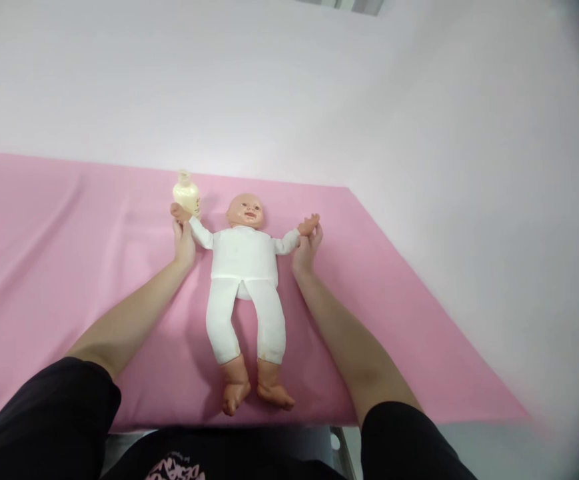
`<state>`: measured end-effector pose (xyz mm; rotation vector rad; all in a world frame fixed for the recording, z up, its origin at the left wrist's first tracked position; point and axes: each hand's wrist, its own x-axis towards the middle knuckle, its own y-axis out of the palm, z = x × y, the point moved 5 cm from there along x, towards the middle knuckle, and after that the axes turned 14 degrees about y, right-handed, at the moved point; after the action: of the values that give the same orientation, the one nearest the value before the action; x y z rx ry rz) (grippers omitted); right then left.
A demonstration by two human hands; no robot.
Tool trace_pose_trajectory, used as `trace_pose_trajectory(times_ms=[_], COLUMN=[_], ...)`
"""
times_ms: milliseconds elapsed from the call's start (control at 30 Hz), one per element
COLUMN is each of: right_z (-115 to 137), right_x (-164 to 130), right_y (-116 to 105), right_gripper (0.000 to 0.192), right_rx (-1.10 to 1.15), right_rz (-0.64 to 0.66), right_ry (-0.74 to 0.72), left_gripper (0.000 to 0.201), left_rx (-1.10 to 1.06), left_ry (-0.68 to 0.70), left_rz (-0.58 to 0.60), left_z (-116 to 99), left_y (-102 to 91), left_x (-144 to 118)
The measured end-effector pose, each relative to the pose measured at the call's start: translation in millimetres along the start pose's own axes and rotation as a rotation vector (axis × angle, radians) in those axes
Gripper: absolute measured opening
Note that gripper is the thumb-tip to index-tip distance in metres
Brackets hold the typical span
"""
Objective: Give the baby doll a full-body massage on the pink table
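With the left hand (pixel 184 241) and right hand (pixel 307 248) each holding one of the doll (pixel 244 267)'s wrists in closed fingers, the left could well knock over the bottle (pixel 186 193) just beside it.

Perhaps nursery: pink-sheeted table (pixel 394 320), doll (pixel 246 280)

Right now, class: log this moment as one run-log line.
left hand: holds doll's hand | right hand: holds doll's other hand | doll: face-up on pink sheet | bottle: upright beside doll's head
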<state>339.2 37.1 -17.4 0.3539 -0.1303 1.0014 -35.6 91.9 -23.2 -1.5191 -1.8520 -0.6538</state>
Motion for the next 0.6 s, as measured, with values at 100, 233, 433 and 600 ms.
trace_pose_trajectory(times_ms=[100, 233, 433, 600], right_z=[22, 31, 35, 33], right_x=[-21, -47, -54, -53], right_y=[19, 44, 51, 51], right_gripper=[0.064, 0.06, 0.067, 0.068], right_rx=[-0.17, -0.517, -0.727, -0.742], right_rz=[0.212, 0.512, 0.592, 0.581], right_ry=[-0.235, -0.393, -0.484, -0.494], left_gripper=[0.061, 0.054, 0.05, 0.05], left_rx=[0.079, 0.243, 0.416, 0.43], left_ry=[0.058, 0.29, 0.386, 0.388], left_rz=[0.06, 0.578, 0.769, 0.77], left_z=[-33, -64, -62, -60], left_y=[9.6, 42.0, 51.0, 50.3], left_x=[-1, -11, -19, -19])
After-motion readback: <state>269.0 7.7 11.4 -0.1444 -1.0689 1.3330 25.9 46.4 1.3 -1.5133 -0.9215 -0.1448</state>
